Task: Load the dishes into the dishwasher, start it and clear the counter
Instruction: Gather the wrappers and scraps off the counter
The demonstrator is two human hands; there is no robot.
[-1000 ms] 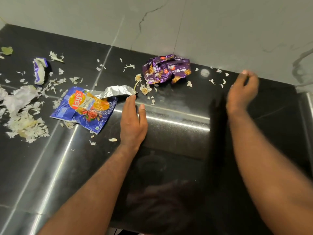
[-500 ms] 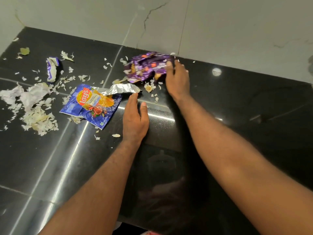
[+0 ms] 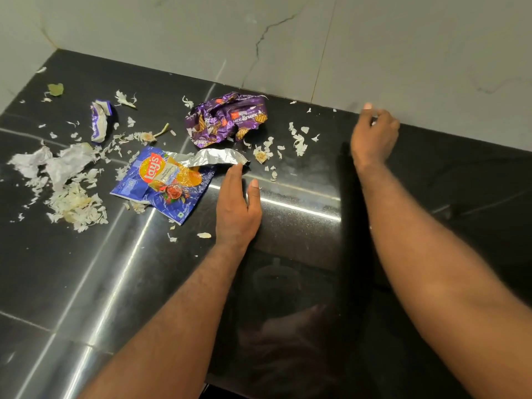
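My left hand [image 3: 237,205] stands on its edge on the black counter [image 3: 302,226], fingers straight, fingertips touching the silver torn flap of a blue Lay's chip bag [image 3: 164,182]. A crumpled purple biscuit wrapper [image 3: 227,118] lies behind it near the wall. My right hand [image 3: 374,133] hovers at the back right by the wall, fingers loosely curled, with a small white scrap beside its fingertips; it grips nothing that I can make out. White peel scraps [image 3: 298,139] lie between that hand and the purple wrapper.
A small purple wrapper [image 3: 99,120], crumpled white paper [image 3: 62,164] and a heap of onion-like peelings [image 3: 76,204] litter the counter's left side. A grey marble wall [image 3: 288,38] rises behind the counter. No dishes or dishwasher are in view.
My right hand swept left from the back right to the purple wrapper, pushing scraps with it, and has now returned to the back right. My left hand has stayed put by the chip bag.
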